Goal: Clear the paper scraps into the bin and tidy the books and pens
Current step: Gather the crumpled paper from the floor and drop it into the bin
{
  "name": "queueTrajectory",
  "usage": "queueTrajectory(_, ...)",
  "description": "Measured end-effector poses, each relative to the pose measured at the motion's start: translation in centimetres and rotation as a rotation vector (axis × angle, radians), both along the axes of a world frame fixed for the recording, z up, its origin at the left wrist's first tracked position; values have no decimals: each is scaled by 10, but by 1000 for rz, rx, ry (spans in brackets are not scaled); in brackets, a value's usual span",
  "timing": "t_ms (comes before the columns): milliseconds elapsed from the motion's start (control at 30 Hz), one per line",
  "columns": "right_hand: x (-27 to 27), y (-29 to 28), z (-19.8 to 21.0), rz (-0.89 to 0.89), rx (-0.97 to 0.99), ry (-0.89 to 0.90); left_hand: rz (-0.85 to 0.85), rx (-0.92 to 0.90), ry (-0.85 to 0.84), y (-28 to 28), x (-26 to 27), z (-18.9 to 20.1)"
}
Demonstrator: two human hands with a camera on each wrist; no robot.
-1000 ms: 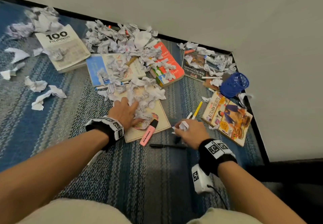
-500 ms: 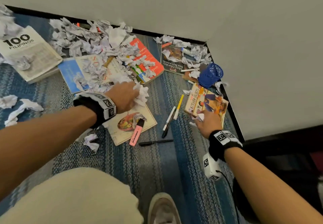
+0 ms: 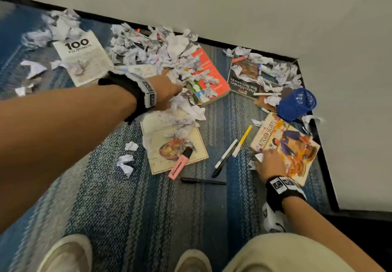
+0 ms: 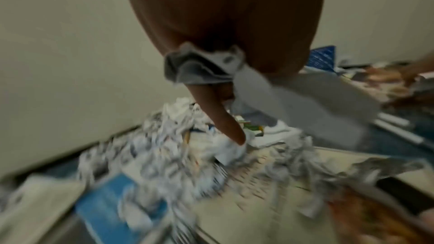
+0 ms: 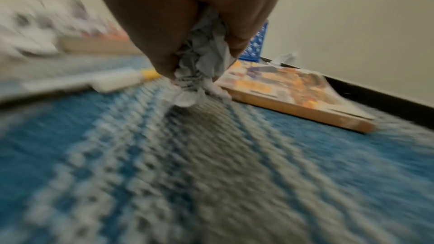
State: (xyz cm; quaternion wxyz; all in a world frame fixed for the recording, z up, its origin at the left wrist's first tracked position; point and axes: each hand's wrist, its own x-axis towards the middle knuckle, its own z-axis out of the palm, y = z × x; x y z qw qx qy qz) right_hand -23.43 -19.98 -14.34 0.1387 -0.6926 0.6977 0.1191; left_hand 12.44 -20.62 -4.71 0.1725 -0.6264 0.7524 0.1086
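Left hand point(image 3: 167, 90) frame centre, buried in crumpled paper scraps point(image 3: 148, 44) heaped over books; wrist view shows scrap pinned in palm, one finger point(image 4: 225, 118) extended. Right hand point(image 3: 270, 162) lower right, fist curled round paper wad point(image 5: 202, 58), beside Kitchen Secrets book point(image 3: 285, 144). Blue mesh bin point(image 3: 296, 104) right, on its side. Pens point(image 3: 233, 150) between hands.
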Motion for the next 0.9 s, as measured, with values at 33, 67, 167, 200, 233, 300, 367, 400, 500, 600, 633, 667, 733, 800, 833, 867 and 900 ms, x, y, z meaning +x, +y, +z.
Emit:
queueTrajectory(33, 11, 1, 8, 48, -54, -44, 70, 11, 46, 11, -2, -8)
queueTrajectory(67, 25, 3, 16, 100, -114, -118, 132, 9, 89, 25, -3, -19)
queueTrajectory(167, 84, 12, 32, 273, -193, -377, 364, -44, 171, 81, 0, -61)
queueTrajectory(200, 106, 13, 30, 353, -209, -424, 475, -84, 205, 100, 3, -74)
queueTrajectory(233, 127, 14, 26, 436, -210, -439, 585, -133, 232, 119, 6, -87)
queueTrajectory(300, 167, 16, 9, 581, -157, -412, 758, -208, 243, 150, 5, -108)
queueTrajectory(367, 194, 19, -11, 672, -27, -340, 857, -211, 206, 171, -6, -122)
queueTrajectory(400, 202, 21, -20, 720, 32, -291, 854, -197, 159, 176, -11, -126)
queueTrajectory(500, 207, 24, -34, 842, 78, -167, 717, -162, 5, 181, -24, -140)
queueTrajectory(600, 199, 20, -37, 934, -48, -67, 633, -159, 26, 176, -25, -143)
queueTrajectory(633, 196, 18, -37, 922, -48, -76, 630, -124, 53, 172, -23, -144)
queueTrajectory(667, 195, 16, -34, 888, -33, -96, 642, -100, 79, 167, -21, -140)
queueTrajectory(733, 189, 10, -25, 775, 12, -170, 708, -158, 181, 155, -17, -130)
queueTrajectory(800, 180, 4, -10, 645, 7, -269, 747, -246, 294, 140, -20, -124)
queueTrajectory(833, 175, 3, -3, 591, -24, -320, 759, -265, 332, 132, -24, -121)
queueTrajectory(867, 166, 2, 6, 533, -59, -362, 748, -266, 349, 120, -31, -121)
queueTrajectory(900, 161, 4, 12, 497, -86, -407, 746, -276, 344, 113, -34, -124)
